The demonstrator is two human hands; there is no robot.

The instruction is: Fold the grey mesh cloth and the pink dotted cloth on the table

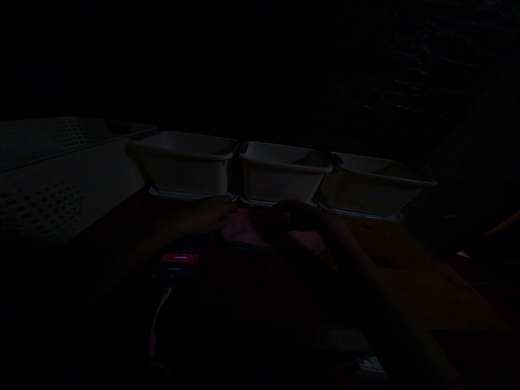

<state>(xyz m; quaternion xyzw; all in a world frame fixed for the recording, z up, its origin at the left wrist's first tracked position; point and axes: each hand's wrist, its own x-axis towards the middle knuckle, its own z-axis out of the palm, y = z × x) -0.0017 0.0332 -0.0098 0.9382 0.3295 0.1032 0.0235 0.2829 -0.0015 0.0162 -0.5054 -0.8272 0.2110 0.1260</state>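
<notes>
The scene is very dark. A pink cloth (246, 230) lies on a brown wooden table in front of three pale tubs. My left hand (216, 210) is at the cloth's left edge, but its fingers blend into the shadow. Over the cloth's middle, my right hand (291, 215) arches with its fingers pointing down and to the left. Shadow hides its fingertips, so I cannot tell whether it grips the fabric.
A left tub (191, 173), a middle tub (282, 182) and a right tub (365, 193) stand in a row behind the cloth. A perforated basket (100, 182) is at left. A lit phone (179, 259) with a white cable (157, 311) lies nearer me on the table (418, 271).
</notes>
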